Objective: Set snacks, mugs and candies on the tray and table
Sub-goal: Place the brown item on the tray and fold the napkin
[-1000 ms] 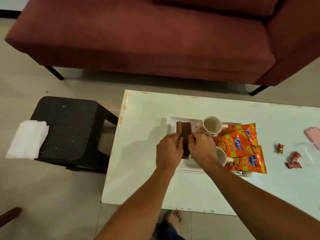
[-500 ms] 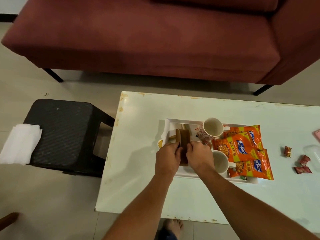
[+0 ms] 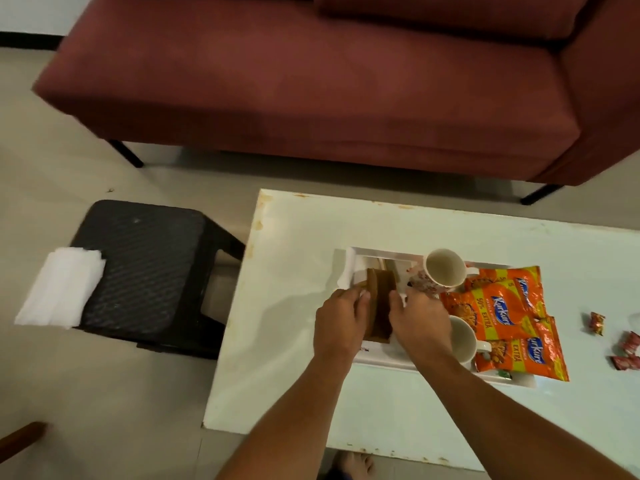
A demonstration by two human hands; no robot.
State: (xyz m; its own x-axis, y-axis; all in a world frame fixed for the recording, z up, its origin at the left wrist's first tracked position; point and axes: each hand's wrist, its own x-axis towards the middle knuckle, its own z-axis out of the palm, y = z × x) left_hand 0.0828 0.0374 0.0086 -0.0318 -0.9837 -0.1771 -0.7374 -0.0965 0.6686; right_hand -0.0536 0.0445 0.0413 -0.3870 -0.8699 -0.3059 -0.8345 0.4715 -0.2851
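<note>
Two bare hands pressed to a stack of flat brown wooden pieces (image 3: 380, 308) standing on edge at the left end of a white rectangular tray (image 3: 353, 263): left hand (image 3: 341, 322) against the stack's left face, right hand (image 3: 417, 318) against its right, each grip closed on it. Tray resting on a white glossy surface (image 3: 294, 368). Floral-patterned mug (image 3: 440, 271) at the tray's far side, plain white mug (image 3: 462, 341) nearer, partly behind the right wrist. Orange snack packets (image 3: 509, 313) overlapping across the tray's right end. Red-wrapped candies (image 3: 620, 344) on the surface well to the right. Black woven stool (image 3: 145, 261) left of the surface, white cloth (image 3: 60, 287) draped over its left edge.
</note>
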